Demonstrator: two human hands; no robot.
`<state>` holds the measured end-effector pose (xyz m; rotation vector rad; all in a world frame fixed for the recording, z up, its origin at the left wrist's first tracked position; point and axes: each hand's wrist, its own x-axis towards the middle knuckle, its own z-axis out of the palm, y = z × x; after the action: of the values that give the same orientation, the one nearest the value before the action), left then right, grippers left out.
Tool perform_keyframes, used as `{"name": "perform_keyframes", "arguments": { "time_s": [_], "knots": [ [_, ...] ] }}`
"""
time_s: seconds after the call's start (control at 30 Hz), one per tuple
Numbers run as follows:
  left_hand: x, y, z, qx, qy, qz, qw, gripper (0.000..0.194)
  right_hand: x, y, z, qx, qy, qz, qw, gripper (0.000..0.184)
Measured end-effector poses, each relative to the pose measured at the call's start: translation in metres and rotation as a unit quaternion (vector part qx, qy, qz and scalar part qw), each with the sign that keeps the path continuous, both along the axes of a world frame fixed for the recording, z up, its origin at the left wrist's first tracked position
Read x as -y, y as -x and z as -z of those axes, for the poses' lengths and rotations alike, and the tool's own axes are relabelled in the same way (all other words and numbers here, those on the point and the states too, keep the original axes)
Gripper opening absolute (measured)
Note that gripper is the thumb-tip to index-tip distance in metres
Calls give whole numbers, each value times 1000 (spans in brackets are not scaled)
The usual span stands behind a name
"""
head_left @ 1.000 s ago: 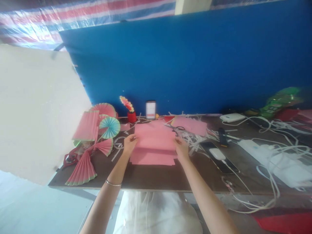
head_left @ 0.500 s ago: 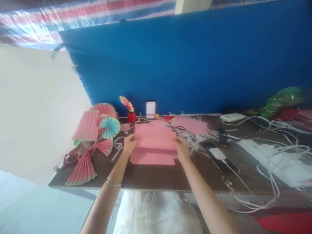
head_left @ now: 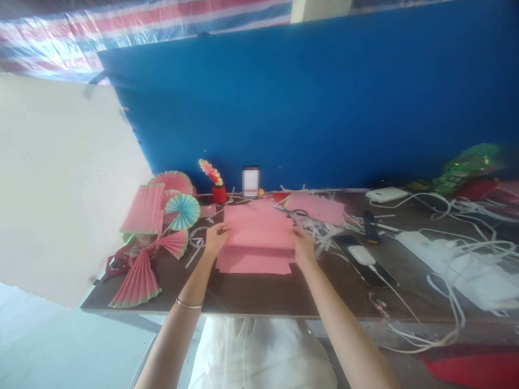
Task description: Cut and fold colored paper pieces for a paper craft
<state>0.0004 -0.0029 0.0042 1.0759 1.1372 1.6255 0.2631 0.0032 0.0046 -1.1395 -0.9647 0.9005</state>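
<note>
I'm watching the left hand and the right hand, whose grips are pinching opposite sides of a pink sheet over more pink paper on the desk, apparently positioning or folding it, the next move likely calling for even, gentle control.

Prob. a small craft workshop I'm standing in, judging by the brown counter w/ pink paper sheets, a spread of cut white strips, scissors & a bunch of pleated fans at the left end. Setup looks makeshift, i.e. a big blue panel behind, a white board on the left & striped plastic sheeting up top. Rt. side's all elec. bits, e.g. a phone & tangled white cables; can't tell if it's a home or biz.
</note>
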Motion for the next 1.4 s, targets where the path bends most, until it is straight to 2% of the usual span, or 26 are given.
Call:
{"name": "perform_keyframes", "arguments": {
  "time_s": [0.23,0.63,0.93,1.17,1.3,1.4],
  "knots": [
    [2,2,-4,-42,-15,26,999,32,0,-1,-1,-11,-3,0,1000,24],
    [0,5,-3,-78,-11,12,997,29,-3,-1,1,-15,-3,3,1000,27],
    [3,4,-9,-107,-31,6,994,26,-1,0,-1,-41,4,-13,999,27],
    [3,4,-8,-123,-53,-5,991,24,-1,-1,-7,-103,16,-65,992,33],
    [2,2,-7,-52,-53,-47,996,30,-2,-2,-7,-165,14,-103,981,36],
    [2,-2,-6,-10,-48,-87,995,35,-3,9,-4,-197,10,-178,964,38]
  ]
}}
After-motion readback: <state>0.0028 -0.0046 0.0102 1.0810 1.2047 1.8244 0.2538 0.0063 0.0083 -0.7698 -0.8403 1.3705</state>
